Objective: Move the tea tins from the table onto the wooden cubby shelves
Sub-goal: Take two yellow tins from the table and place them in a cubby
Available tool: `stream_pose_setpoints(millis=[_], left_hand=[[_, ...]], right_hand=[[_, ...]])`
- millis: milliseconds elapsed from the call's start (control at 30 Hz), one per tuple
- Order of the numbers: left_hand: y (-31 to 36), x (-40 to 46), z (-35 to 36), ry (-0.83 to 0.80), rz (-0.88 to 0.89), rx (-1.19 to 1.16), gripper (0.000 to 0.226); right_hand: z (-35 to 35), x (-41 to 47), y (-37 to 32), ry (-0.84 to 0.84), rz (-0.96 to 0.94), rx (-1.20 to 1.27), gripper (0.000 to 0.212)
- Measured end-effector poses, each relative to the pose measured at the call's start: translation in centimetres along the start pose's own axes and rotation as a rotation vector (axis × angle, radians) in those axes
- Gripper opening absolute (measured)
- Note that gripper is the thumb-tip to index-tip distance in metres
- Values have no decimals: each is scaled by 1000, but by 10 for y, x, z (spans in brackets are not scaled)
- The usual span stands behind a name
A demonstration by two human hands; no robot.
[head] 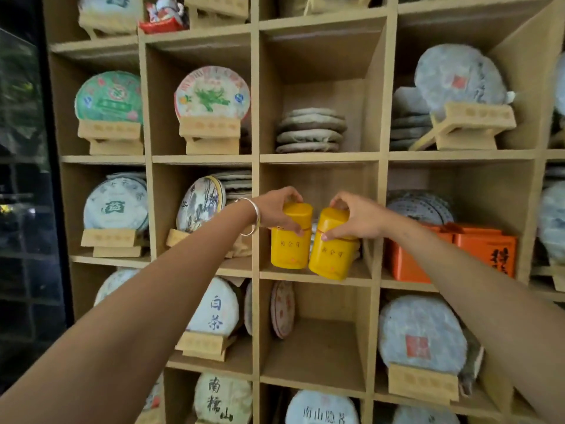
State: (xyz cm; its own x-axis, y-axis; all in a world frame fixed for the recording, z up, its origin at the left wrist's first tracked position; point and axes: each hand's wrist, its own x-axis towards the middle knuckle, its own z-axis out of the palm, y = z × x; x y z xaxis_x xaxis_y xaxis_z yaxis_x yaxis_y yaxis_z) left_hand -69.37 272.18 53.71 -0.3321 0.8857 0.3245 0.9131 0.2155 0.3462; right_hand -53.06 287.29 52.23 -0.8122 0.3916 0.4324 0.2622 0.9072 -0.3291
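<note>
A: Where are the tins sitting?

B: Both are standing in one cubby of the wooden cubby shelves (318, 157), the middle compartment just below the one holding a flat stack of wrapped tea cakes (310, 131). The left yellow tea tin (290, 249) is upright on the board; the right yellow tea tin (331, 258) is tilting slightly, its bottom edge at the shelf's front lip. They are standing just beside each other, nearly touching.

A: And the hands?

B: The person's left hand (276, 209) is gripping the left tin's lid from above, fingers curled over the far side, thumb pressing the near side. A silver bangle (252, 217) is hanging on that wrist. The right hand (356, 217) is pinching the other tin's lid the same way, thumb in front, fingers wrapped behind.

A: What is lying beside that cubby?

B: Orange boxes (452, 255) are sitting in the compartment to the right, and a tea cake on a wooden stand (200, 206) is leaning in the one to the left.
</note>
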Motion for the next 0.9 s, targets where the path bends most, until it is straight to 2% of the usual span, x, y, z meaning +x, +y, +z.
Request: stream_pose_setpoints(millis=[167,300,533,633,733,900], left_hand=[[-26,39,17,-39,7,57,84],[-43,49,31,-117,-29,30,83],[-57,55,40,-99,-66,72,84],[-54,55,42,-82,-33,159,75],[-49,57,45,-36,14,359,65],[-42,49,41,28,33,616,65]], right_hand=[[16,40,11,-35,38,-65,83],[32,51,20,-94,57,-59,78],[43,61,24,-152,62,6,74],[48,60,25,-127,78,47,73],[51,56,28,-118,100,86,76],[55,43,22,-4,162,88,102]])
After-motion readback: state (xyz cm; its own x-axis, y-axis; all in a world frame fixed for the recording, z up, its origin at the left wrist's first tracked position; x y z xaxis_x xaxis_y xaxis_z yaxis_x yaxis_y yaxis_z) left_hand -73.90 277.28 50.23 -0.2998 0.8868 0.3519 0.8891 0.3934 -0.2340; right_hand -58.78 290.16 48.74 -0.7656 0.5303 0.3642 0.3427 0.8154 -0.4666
